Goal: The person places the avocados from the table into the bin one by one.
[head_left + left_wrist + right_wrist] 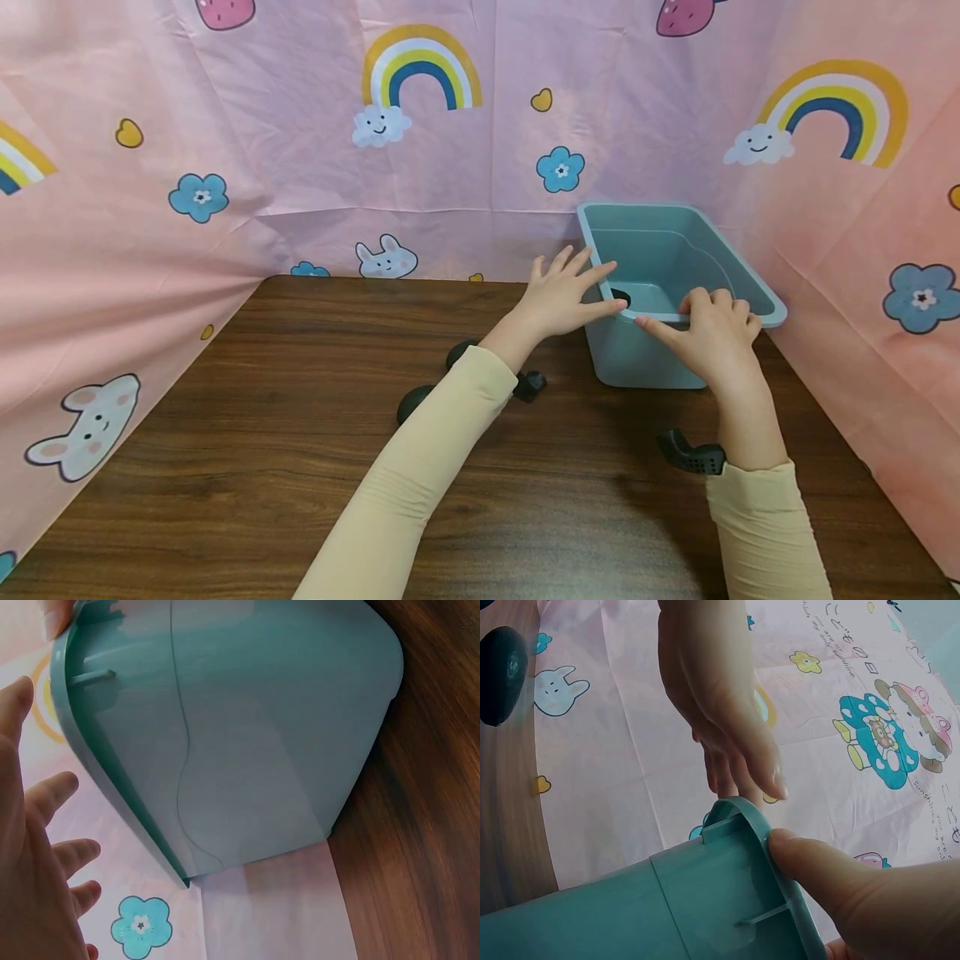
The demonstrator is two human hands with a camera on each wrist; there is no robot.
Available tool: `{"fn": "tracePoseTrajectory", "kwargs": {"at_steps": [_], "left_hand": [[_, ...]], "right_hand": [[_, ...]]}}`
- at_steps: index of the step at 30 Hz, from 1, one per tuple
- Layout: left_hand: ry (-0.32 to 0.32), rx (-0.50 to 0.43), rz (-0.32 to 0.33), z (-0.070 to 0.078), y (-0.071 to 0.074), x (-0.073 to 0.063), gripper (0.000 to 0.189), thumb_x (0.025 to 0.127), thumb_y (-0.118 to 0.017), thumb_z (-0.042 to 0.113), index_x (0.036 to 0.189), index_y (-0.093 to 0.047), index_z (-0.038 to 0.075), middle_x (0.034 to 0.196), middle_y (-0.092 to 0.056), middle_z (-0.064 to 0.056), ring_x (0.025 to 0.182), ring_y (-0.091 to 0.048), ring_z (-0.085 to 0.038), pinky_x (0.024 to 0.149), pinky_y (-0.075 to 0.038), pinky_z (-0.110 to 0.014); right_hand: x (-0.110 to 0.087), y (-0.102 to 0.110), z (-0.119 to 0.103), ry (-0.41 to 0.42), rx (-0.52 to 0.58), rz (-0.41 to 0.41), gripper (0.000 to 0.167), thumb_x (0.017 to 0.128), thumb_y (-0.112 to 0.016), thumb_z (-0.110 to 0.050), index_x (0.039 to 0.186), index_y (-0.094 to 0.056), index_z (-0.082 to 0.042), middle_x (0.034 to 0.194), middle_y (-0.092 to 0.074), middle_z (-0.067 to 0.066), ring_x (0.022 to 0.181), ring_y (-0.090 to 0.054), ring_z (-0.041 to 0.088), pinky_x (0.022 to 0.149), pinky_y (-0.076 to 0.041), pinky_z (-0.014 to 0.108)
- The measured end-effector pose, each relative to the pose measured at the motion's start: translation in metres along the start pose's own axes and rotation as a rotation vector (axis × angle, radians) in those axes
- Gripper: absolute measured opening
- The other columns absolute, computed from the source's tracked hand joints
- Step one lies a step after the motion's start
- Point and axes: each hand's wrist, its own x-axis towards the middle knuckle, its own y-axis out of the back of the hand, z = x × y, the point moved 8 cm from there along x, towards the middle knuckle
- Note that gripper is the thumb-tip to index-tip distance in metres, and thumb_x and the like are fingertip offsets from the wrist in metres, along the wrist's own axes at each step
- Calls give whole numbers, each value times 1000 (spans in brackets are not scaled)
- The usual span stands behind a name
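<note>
A blue-green plastic bin [648, 354] stands upright on the table at the back right. My right hand [716, 337] grips its near rim, fingers curled over the edge and thumb against the rim, as the right wrist view shows with the thumb [817, 862]. At the bin's near left corner my left hand [562, 296] has its fingers spread, thumb tip right at the rim. The left wrist view shows those fingers [56, 799] straight and apart beside the bin wall [262, 735]. Something dark [621, 297] shows inside the bin near that corner.
Two dark rounded objects [412, 404] lie on the brown table [225, 433], partly hidden behind my left sleeve [420, 467]. A black wrist device [690, 454] sticks out from my right wrist. Pink patterned cloth [450, 183] hangs behind and along both sides.
</note>
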Motion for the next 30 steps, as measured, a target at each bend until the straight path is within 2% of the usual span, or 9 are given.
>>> {"fn": "tracePoseTrajectory", "kwargs": {"at_steps": [8,21,30], "left_hand": [[-5,3,19,-6,4,-9,76,86,-33,78,152,-16,44,160,-3,3,144,9,-21,110,4,-55],[-6,-54,46,-17,12,-29,80,84,-38,78,152,-17,43,160,-4,3,144,11,-19,109,5,-54],[4,-55,38,-25,13,-46,81,82,-40,79,151,-12,46,160,-1,5,143,12,-17,109,6,-55]], "right_hand": [[0,-1,0,0,1,3,77,83,-55,-69,103,-48,5,101,-39,27,102,-30,52,87,-14,71],[0,1,0,2,4,8,75,83,-58,-67,103,-49,5,101,-39,27,101,-30,52,87,-15,71],[0,1,1,3,7,11,75,83,-57,-67,102,-48,4,101,-39,27,100,-30,51,86,-15,70]]}}
